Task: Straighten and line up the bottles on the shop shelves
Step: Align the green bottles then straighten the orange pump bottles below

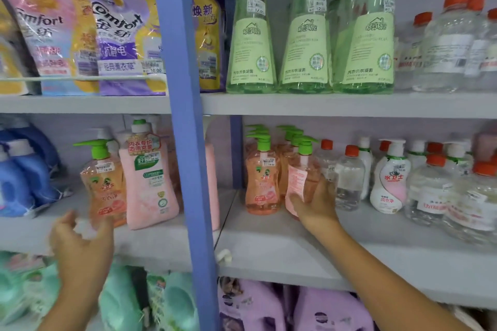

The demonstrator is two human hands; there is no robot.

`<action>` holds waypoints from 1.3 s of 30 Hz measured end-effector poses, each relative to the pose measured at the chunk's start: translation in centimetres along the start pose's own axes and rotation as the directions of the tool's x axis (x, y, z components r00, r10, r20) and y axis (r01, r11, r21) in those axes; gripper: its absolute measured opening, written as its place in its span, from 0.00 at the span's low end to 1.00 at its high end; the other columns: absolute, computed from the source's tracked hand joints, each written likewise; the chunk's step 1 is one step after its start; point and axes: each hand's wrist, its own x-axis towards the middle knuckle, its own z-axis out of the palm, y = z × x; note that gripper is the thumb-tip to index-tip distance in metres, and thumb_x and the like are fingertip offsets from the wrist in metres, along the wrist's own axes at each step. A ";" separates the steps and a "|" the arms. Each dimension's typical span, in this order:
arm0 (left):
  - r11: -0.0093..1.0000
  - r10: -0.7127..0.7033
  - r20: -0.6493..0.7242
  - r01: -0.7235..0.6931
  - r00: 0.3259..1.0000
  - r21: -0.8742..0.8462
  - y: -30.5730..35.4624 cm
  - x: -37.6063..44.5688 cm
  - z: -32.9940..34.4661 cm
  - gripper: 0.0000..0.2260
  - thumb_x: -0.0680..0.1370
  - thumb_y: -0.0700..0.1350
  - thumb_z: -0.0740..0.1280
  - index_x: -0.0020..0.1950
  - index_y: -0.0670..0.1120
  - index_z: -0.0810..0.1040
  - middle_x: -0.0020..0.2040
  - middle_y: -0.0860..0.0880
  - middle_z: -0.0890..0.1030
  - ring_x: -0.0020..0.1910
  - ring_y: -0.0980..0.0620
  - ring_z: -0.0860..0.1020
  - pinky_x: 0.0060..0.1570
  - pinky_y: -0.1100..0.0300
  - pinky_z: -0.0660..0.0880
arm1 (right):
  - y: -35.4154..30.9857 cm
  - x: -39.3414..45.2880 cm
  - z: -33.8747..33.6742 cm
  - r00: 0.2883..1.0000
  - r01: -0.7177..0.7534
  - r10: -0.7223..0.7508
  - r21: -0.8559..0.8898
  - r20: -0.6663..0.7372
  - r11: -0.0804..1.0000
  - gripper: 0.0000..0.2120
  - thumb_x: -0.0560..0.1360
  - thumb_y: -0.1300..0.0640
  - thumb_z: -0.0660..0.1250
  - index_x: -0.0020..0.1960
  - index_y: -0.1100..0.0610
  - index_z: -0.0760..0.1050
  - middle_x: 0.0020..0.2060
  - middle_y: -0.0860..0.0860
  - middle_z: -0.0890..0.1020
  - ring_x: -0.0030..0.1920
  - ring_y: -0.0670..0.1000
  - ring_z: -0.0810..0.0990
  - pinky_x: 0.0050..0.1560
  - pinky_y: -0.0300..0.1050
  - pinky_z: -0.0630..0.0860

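The right arm reaches up and forward from the lower right, and the right hand wraps round the lower body of an orange pump bottle on the middle shelf just right of the blue upright post, thumb on the near left side over its pink label, fingers curled behind the right flank. That bottle stands with its long axis vertical, leaning slightly, its back label turned toward the left-front and its green pump spout pointing right. Touching it on the left is a second orange pump bottle, upright, front label facing out, spout pointing left, with more of the same kind ranked behind. The left hand is blurred; it hovers in front of the shelf edge on the left bay, fingers loosely spread and curved, holding nothing, just below a third orange pump bottle that stands upright with its spout pointing left. Beside that stands a taller pink bottle. On the right, clear red-capped bottles and a white pump bottle stand near.
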 end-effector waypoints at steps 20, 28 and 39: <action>0.930 0.028 0.327 0.095 0.944 -0.355 2.1 -4.1 -6.6 0.13 0.77 0.44 0.72 0.61 0.53 0.79 0.51 0.54 0.87 0.49 0.54 0.86 0.49 0.52 0.83 | -2.9 -2.6 2.5 0.976 -0.014 -0.045 -0.266 -0.212 0.964 0.49 0.67 0.36 0.76 0.78 0.55 0.58 0.69 0.60 0.69 0.69 0.62 0.69 0.67 0.57 0.71; 0.899 0.079 0.800 0.304 0.595 -0.315 7.2 -15.5 -5.8 0.26 0.71 0.28 0.72 0.69 0.38 0.76 0.42 0.37 0.83 0.40 0.38 0.81 0.27 0.66 0.78 | -2.0 -1.8 2.2 0.999 0.015 -0.012 0.070 -0.035 0.997 0.43 0.65 0.32 0.74 0.72 0.47 0.63 0.65 0.48 0.76 0.61 0.52 0.79 0.49 0.42 0.82; 0.923 0.208 0.670 0.083 0.712 -0.375 13.2 -16.9 8.4 0.16 0.77 0.40 0.73 0.56 0.59 0.74 0.48 0.62 0.83 0.46 0.71 0.80 0.42 0.76 0.73 | -1.7 -2.9 -1.8 0.997 0.080 -0.080 0.006 0.014 0.997 0.36 0.69 0.31 0.69 0.69 0.49 0.68 0.57 0.43 0.77 0.56 0.49 0.79 0.57 0.49 0.78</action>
